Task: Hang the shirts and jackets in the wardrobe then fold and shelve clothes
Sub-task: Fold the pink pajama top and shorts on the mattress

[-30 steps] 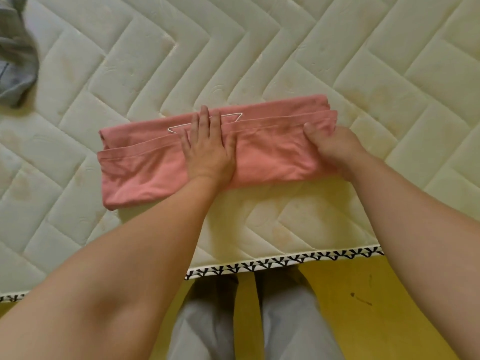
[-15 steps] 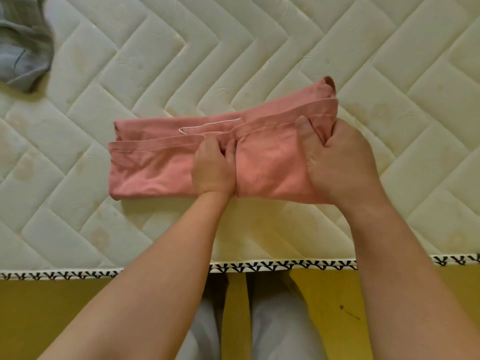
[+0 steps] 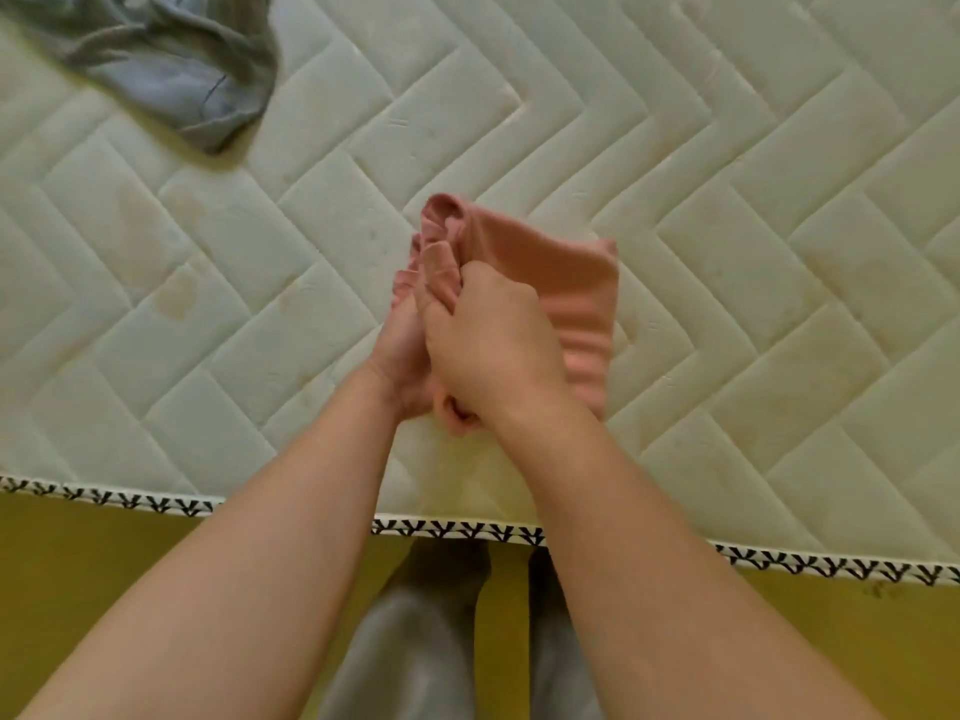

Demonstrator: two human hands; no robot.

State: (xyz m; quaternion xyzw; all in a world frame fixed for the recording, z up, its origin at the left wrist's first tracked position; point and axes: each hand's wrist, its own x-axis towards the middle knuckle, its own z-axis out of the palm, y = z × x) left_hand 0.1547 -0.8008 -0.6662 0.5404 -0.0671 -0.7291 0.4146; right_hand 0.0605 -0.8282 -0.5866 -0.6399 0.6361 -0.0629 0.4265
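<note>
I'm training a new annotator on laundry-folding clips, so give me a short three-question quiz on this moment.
1. True or false: the grey garment touches the pink garment.
2. Which hand lies on top where the two hands overlap? A) left hand B) right hand
3. What surface lies under the pink garment?

Key:
1. False; they lie well apart.
2. B; its fingers curl round the pink garment's bunched edge.
3. The quilted mattress.
</note>
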